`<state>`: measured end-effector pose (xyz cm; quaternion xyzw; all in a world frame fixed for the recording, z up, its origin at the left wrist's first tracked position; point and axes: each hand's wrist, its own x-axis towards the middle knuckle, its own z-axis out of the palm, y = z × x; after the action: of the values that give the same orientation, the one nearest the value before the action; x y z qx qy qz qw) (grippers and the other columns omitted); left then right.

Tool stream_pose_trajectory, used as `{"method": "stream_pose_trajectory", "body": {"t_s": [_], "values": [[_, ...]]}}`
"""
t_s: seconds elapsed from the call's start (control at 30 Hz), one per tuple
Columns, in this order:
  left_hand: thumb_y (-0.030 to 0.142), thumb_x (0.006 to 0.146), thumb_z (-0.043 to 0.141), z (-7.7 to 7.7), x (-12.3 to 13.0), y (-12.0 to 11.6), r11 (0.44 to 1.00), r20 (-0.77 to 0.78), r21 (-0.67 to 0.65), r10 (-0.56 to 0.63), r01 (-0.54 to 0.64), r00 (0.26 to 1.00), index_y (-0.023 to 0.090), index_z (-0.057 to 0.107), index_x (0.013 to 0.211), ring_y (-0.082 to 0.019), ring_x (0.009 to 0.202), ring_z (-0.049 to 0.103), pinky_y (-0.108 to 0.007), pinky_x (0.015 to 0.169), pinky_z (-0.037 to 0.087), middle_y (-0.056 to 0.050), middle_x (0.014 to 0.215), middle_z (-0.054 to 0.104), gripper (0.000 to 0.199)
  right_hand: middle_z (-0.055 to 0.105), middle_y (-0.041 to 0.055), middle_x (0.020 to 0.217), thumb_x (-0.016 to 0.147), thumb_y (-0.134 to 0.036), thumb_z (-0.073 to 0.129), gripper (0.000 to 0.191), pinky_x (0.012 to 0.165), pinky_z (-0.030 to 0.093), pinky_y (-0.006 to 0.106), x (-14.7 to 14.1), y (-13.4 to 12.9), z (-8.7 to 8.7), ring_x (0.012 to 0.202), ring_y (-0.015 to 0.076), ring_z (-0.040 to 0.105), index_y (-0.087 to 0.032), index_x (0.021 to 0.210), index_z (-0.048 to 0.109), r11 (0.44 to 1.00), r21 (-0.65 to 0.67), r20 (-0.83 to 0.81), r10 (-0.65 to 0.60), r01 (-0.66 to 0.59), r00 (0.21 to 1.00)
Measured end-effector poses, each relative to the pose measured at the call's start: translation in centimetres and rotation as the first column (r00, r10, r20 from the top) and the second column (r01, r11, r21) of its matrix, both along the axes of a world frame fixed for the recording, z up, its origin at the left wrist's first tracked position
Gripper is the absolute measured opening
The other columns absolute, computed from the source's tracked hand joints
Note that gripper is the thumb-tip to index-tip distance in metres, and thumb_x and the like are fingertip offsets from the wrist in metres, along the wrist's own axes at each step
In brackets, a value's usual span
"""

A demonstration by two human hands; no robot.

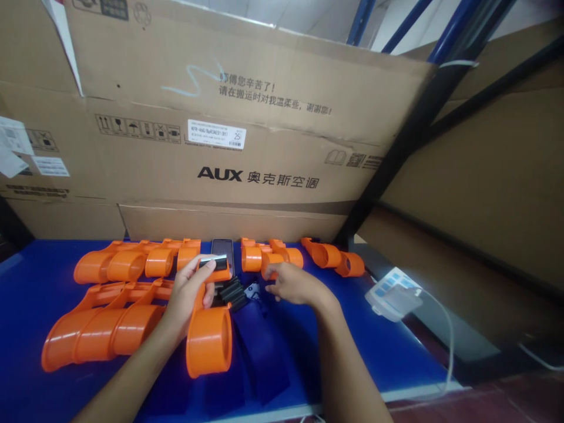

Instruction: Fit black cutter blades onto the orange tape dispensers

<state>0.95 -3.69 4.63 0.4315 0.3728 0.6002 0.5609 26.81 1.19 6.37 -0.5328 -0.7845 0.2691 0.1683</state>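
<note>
My left hand (pixel 187 294) is closed around the arm of an orange plastic holder (pixel 209 341), whose round ring end hangs down in front. At the holder's upper end, under my left thumb, sits a black strip (pixel 214 262) with a pale toothed edge. My right hand (pixel 293 283) hovers to the right with its fingers bent and apart, and nothing shows between them. Below and between the hands lies a small pile of black ribbed pieces (pixel 233 292). Beside it is a small patterned silvery piece (pixel 252 291), too small to name.
Several like orange holders stand in rows at the left (pixel 99 335) and back right (pixel 326 255) of the blue table (pixel 352 346). Behind the left hand lies a phone (pixel 222 247). A white power strip (pixel 394 294) with a cable is at the right edge. A large cardboard box (pixel 264 141) walls the back.
</note>
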Motion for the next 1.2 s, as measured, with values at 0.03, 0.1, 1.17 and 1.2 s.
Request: {"method": "stream_pose_trajectory", "body": {"t_s": [0.03,0.1,1.17,1.2], "values": [[0.051,0.084,0.072,0.0,0.0,0.0,1.0,-0.002,0.003,-0.002,0.002,1.0,0.02,0.064,0.099,-0.009,0.033,0.038,-0.019,0.038,0.032,0.008,0.042,0.05,0.036,0.06,-0.0078,0.049,0.082,-0.009,0.072,0.015,0.047,0.037,0.021,0.0,0.0,0.0,0.043,0.0115,0.055,-0.02,0.09,0.066,1.0,0.005,-0.006,-0.011,0.011,1.0],[0.051,0.083,0.073,-0.1,0.0,0.0,1.0,-0.002,0.005,-0.005,0.005,1.0,0.02,0.064,0.099,-0.009,0.033,0.039,-0.019,0.039,0.032,0.008,0.042,0.049,0.036,0.061,-0.0067,0.049,0.083,-0.008,0.071,0.013,0.047,0.037,0.021,-0.1,0.0,0.0,0.042,0.0118,0.055,-0.019,0.087,0.065,0.999,0.025,-0.012,-0.03,0.03,0.999],[0.06,0.087,0.066,1.0,-2.0,0.6,0.988,0.291,-0.076,-0.106,0.133,0.951,0.02,0.063,0.087,-0.009,0.031,0.039,-0.02,0.034,0.035,0.006,0.043,0.046,0.04,0.071,0.0086,0.113,0.1,-0.029,0.061,0.026,0.089,0.056,0.037,-4.1,-1.3,1.6,0.1,0.0227,0.068,-0.024,0.124,0.068,0.757,0.649,-0.133,0.214,-0.078,0.968],[0.057,0.087,0.067,1.1,-2.3,0.7,0.99,0.357,-0.073,-0.089,0.122,0.93,0.021,0.062,0.088,-0.009,0.032,0.041,-0.02,0.035,0.037,0.006,0.046,0.049,0.037,0.07,0.0087,0.114,0.1,-0.03,0.061,0.026,0.089,0.055,0.037,-4.1,-1.2,1.4,0.101,0.023,0.067,-0.025,0.124,0.068,0.767,0.635,-0.091,0.192,-0.092,0.977]]}}
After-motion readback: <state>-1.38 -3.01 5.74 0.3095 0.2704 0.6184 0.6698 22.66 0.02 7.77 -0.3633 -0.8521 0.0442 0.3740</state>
